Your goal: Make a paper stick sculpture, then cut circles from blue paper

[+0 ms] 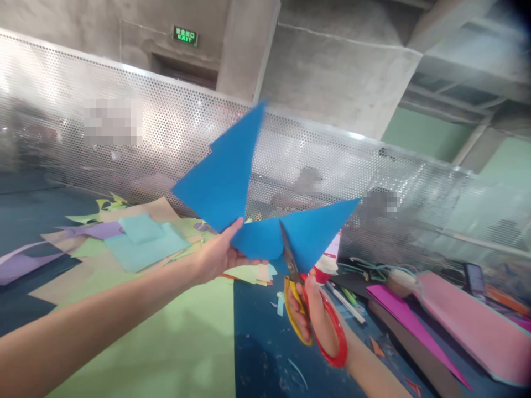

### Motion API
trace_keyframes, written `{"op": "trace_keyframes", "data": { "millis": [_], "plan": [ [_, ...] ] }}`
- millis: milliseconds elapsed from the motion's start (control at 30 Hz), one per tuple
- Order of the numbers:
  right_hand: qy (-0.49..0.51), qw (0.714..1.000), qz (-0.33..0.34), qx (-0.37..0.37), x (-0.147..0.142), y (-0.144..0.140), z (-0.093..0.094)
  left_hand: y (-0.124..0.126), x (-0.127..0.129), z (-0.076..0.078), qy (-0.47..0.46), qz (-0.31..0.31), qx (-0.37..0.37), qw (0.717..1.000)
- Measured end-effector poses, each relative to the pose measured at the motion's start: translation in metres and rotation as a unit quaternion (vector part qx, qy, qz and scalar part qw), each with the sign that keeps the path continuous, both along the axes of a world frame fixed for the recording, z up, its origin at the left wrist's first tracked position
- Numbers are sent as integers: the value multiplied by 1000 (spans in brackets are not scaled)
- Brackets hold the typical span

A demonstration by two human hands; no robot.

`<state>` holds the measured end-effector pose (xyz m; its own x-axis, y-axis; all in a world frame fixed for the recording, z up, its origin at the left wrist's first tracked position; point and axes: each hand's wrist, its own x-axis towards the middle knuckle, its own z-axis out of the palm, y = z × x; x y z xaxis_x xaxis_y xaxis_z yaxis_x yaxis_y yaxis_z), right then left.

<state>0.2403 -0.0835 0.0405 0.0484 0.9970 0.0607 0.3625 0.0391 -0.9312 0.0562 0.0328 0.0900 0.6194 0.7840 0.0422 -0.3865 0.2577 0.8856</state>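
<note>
Big perforated metal screen (pixel 332 160) runs along the far edge of the worktop (pixel 257 342), and the worktop itself is buried in paper. A green sheet (pixel 166 342) spreads over the near-left part, pale teal sheets (pixel 145 243) lie toward the far-left, and pink and magenta sheets (pixel 456 315) stretch along the right edge.

Up in the air, well above all that, is the blue paper (pixel 232 182), two pointed wings joined at a narrow waist. The left hand (pixel 219 254) is pinched on that waist from below, thumb up against the sheet. The right hand (pixel 311 315) is closed through the loops of the red-and-yellow scissors (pixel 307 298), blades reaching up into the lower edge of the right wing.

Small stuff: a glue bottle (pixel 327 265) sits just behind the scissors, with pens (pixel 346 301) beside it.

The risk, as I judge it: the sheet is held at one point only, so it could flop and send the cut astray. The blade tips sit near the left fingers too; a fast snip could nick them.
</note>
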Motion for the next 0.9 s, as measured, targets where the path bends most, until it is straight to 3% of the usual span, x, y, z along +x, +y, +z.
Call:
{"op": "trace_keyframes", "data": {
  "millis": [100,233,533,900],
  "plan": [
    [40,999,-5,16,-2,-2,1,-2,0,1,-24,-28,-4,999],
    [52,998,-13,13,-4,-3,1,-3,0,3,-32,-14,-18,999],
    [-55,998,-30,26,-14,-13,26,1,-3,3,-39,15,-16,999],
    [-108,994,-32,-5,-16,-13,30,12,-9,0,-16,21,10,1000]
  ]
}}
